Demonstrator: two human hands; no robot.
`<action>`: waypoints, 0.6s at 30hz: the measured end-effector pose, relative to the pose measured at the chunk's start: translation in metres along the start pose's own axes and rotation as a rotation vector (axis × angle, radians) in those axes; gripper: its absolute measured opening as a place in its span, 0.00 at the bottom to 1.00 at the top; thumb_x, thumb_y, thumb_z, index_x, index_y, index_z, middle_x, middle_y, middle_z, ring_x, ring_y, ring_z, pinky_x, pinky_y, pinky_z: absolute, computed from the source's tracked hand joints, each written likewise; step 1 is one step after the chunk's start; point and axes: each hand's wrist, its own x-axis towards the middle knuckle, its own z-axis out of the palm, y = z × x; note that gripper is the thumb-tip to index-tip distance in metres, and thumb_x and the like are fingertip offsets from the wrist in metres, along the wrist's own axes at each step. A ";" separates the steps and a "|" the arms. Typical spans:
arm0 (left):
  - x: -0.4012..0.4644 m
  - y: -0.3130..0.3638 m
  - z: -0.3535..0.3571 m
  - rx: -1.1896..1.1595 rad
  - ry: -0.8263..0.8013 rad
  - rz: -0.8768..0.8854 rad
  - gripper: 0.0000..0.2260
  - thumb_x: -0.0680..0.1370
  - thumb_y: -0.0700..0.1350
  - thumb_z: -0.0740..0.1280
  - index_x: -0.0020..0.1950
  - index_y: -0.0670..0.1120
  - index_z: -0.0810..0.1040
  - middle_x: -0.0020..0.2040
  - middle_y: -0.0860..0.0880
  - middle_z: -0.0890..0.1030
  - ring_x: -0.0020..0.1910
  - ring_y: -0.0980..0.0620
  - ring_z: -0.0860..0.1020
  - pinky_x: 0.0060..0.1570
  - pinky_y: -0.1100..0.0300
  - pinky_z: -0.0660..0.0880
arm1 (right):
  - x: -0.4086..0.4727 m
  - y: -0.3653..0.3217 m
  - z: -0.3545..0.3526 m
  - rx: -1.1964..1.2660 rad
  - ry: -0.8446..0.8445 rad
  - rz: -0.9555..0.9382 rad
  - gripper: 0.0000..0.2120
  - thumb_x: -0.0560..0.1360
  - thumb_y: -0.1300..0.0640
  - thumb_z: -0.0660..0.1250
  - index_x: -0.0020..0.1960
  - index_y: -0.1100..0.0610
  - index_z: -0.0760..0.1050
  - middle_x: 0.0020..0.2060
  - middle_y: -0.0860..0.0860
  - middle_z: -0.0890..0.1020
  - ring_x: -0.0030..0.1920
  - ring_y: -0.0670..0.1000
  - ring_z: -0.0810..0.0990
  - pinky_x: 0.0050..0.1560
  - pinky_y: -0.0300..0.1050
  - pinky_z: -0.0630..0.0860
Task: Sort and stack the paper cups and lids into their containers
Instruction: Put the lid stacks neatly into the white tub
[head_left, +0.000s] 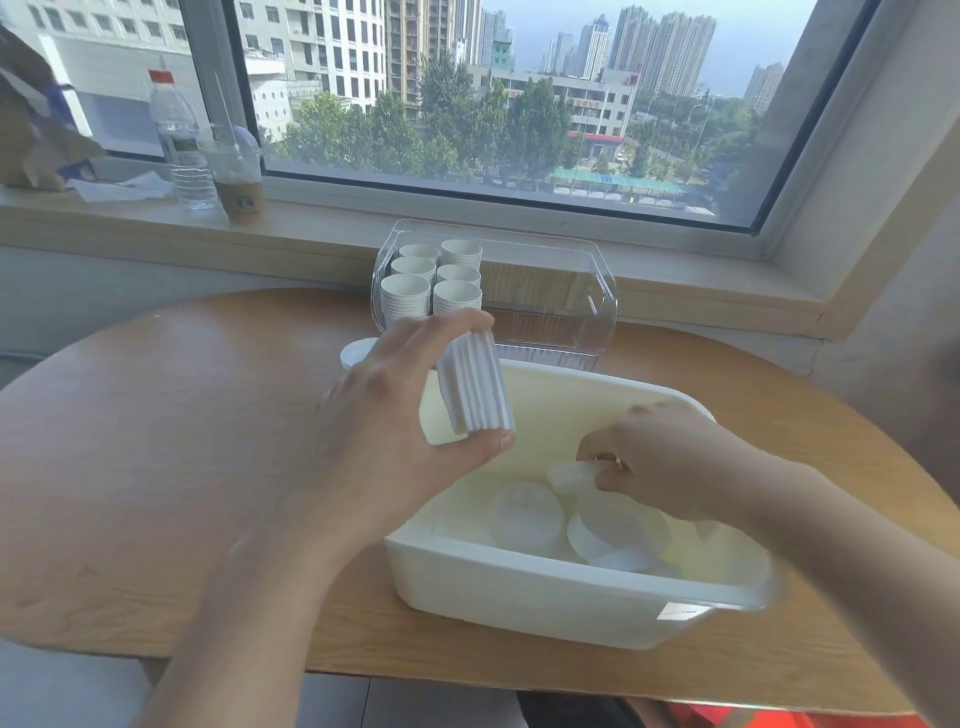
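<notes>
Head view: both hands busy over white tub (524, 592) on wooden bench (156, 441), by window.

L hand (395, 410) raised above tub's left rim, fingers + thumb curled round a stack of lids (475, 387), stack tilted, ribbed edges showing. R hand (670, 462) down inside tub, fingertips pinching one lid (569, 475) near tub's middle. More loose lids (524, 517) scattered on tub floor, some overlapping; blur, count unclear. Clear container (550, 312) behind tub, against wall under sill, holding six stacks of paper cups (434, 280) in its left part, upright, two rows. One more white lid (358, 352) on bench just left of clear container, partly hidden behind L hand. On sill, far left: water bottle (179, 145), lidded drink cup (240, 176), brown paper bag (31, 130).
</notes>
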 end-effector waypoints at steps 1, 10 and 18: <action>0.000 0.002 0.001 -0.003 -0.005 -0.002 0.32 0.69 0.65 0.77 0.70 0.70 0.68 0.64 0.67 0.74 0.59 0.63 0.73 0.64 0.41 0.75 | -0.002 0.000 -0.002 0.046 0.042 -0.002 0.11 0.82 0.44 0.64 0.62 0.40 0.79 0.48 0.42 0.83 0.51 0.50 0.79 0.51 0.45 0.73; -0.004 0.004 0.009 0.038 0.023 0.031 0.33 0.70 0.63 0.78 0.72 0.68 0.68 0.65 0.68 0.73 0.58 0.63 0.73 0.61 0.43 0.76 | -0.024 -0.014 -0.021 0.731 0.417 -0.030 0.05 0.78 0.46 0.73 0.44 0.44 0.84 0.39 0.39 0.84 0.42 0.44 0.82 0.46 0.46 0.79; -0.012 -0.001 0.013 0.051 0.050 0.059 0.33 0.69 0.67 0.73 0.72 0.68 0.68 0.67 0.69 0.72 0.56 0.61 0.75 0.56 0.47 0.78 | -0.027 -0.035 -0.036 1.120 0.491 -0.096 0.05 0.78 0.49 0.74 0.48 0.50 0.87 0.44 0.46 0.87 0.43 0.53 0.84 0.48 0.52 0.81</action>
